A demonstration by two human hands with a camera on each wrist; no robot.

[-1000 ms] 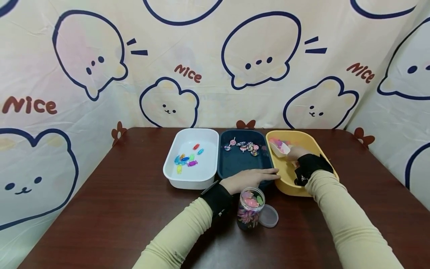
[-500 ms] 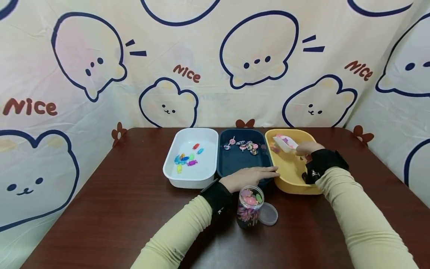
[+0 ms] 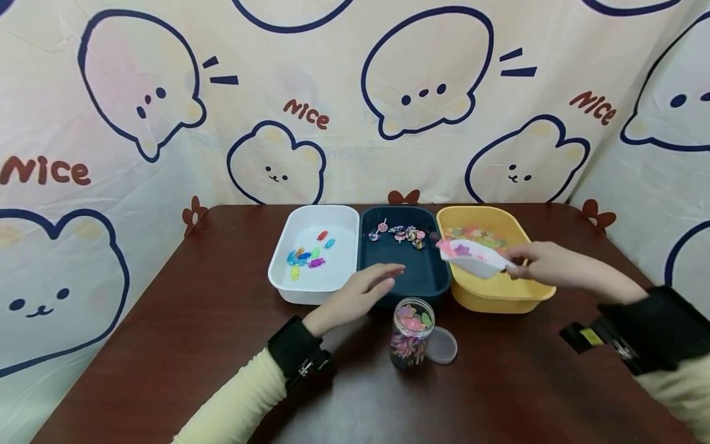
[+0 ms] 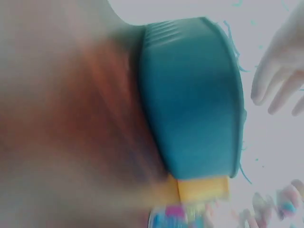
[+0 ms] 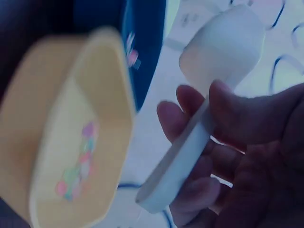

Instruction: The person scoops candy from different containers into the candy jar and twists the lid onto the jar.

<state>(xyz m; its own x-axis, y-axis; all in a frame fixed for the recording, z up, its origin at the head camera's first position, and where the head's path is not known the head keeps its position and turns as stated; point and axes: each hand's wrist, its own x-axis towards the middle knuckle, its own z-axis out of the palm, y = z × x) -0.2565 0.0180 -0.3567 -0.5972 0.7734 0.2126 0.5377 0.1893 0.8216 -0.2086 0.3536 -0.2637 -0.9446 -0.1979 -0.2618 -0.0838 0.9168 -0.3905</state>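
My right hand (image 3: pixel 549 265) grips the handle of a white scoop (image 3: pixel 476 260), loaded with pink and purple candies, above the near part of the yellow tray (image 3: pixel 499 305). In the right wrist view, thumb and fingers wrap the scoop handle (image 5: pixel 175 164). Fingers extended, my left hand (image 3: pixel 355 296) hovers over the near edge of the dark blue tray (image 3: pixel 407 277), holding nothing. Just to its right stands an uncapped clear jar (image 3: pixel 412 336) filled with colourful pieces. More pastel candies (image 3: pixel 479 234) lie at the back of the yellow tray.
A white tray (image 3: pixel 338 277) with several wrapped candies (image 3: pixel 304 256) stands at the left of the row. Small lollipops (image 3: pixel 410 234) lie in the dark blue tray. A round translucent lid (image 3: pixel 442 345) lies against the jar. Behind the brown table (image 3: pixel 166 357) hangs a printed cloth (image 3: pixel 344 166).
The right hand has drawn the scoop out of the yellow tray, toward me and up, with candies in it. My left hand has lifted off the tray edges and moved left.
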